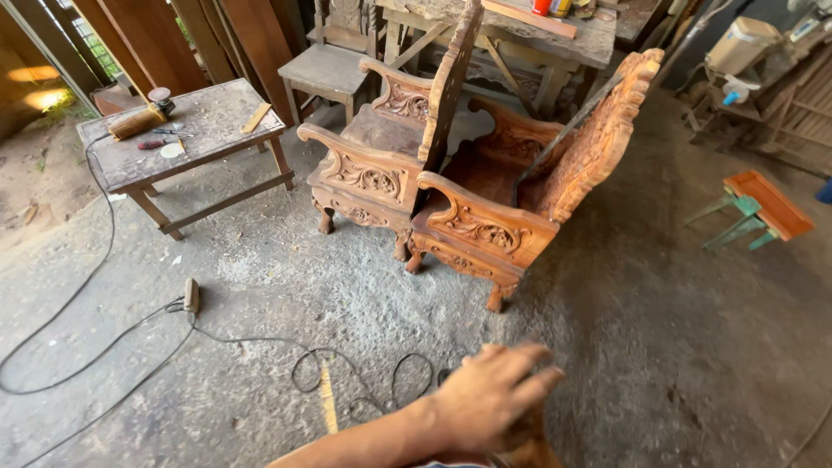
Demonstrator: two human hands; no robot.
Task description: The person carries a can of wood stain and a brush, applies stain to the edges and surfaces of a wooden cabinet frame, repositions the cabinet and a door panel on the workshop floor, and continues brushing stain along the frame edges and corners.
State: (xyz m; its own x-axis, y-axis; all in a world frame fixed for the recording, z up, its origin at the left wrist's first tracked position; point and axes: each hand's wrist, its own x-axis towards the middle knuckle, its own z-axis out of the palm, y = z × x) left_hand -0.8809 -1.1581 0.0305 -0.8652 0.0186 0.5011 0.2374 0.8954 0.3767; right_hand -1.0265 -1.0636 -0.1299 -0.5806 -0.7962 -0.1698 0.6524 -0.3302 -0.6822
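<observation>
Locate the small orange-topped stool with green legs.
In the head view, the stool stands at the right edge on the floor, right of the two carved chairs, apart from them.

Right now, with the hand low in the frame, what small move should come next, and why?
Probably lift the hand up and forward toward the nearer carved chair. The hand is blurred and well short of the chair, with dusty floor between them. A looped black cable lies on the floor close beside the hand, so keeping above it seems wise.
</observation>
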